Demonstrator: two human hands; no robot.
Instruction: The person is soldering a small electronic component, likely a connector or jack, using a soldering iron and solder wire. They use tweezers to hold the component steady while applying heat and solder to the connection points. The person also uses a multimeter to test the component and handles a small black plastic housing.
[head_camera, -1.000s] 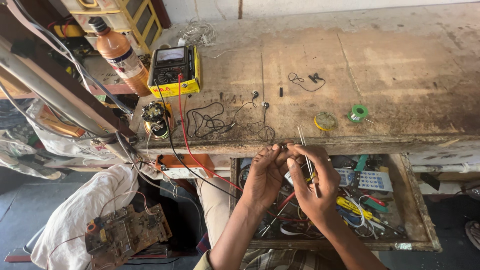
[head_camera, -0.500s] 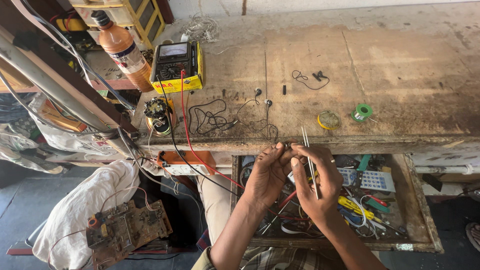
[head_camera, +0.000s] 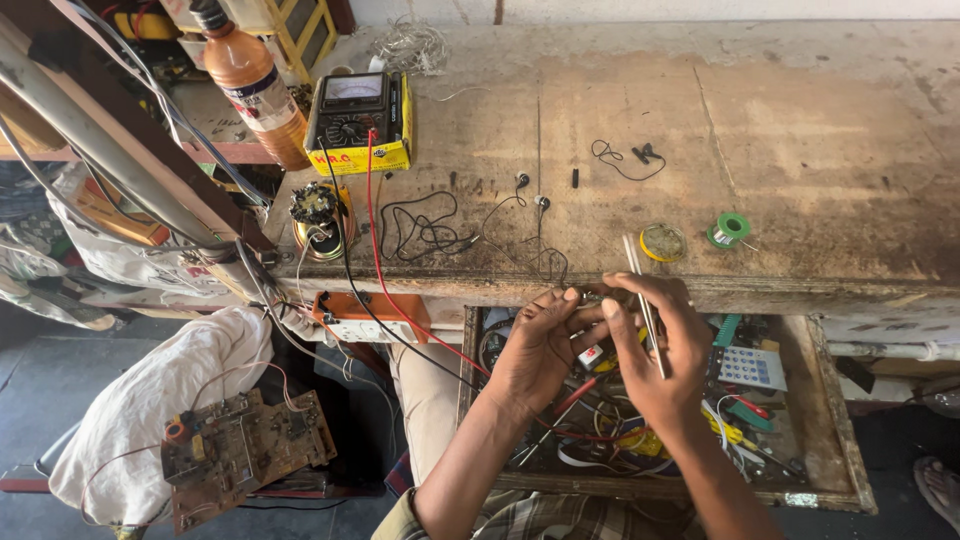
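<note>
Left hand (head_camera: 540, 345) pinches a tiny part over the open drawer (head_camera: 830, 420); right hand (head_camera: 655, 345) grips tweezers (head_camera: 640, 290) — tips meeting it for fine control.

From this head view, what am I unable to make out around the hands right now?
- The small part pinched between left hand and right hand: too small, covered by the fingertips.
- Lower end of the tweezers: hidden in the right hand.
- Drawer contents under both hands: blocked by hands and forearms.
- Orange bottle: top cut off by the frame's upper edge.
- Earphone wire ends: too fine to trace.
</note>
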